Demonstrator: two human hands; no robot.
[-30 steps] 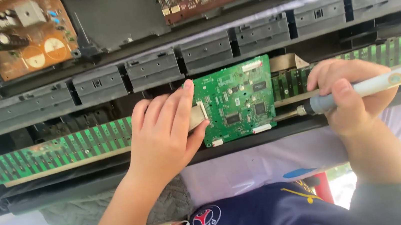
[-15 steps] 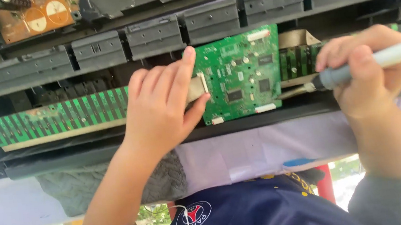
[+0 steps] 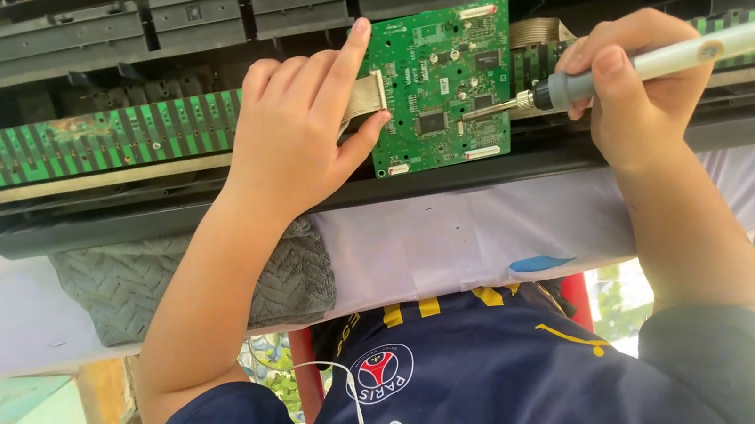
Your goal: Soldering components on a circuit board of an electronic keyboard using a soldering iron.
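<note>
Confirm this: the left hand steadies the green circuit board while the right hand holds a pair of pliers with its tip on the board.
Not pliers. In the head view the right hand holds a screwdriver, its tip on the green circuit board. The left hand does steady the board.

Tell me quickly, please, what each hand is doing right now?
Left hand: open, fingers resting on the circuit board.
Right hand: closed around the soldering iron.
</note>
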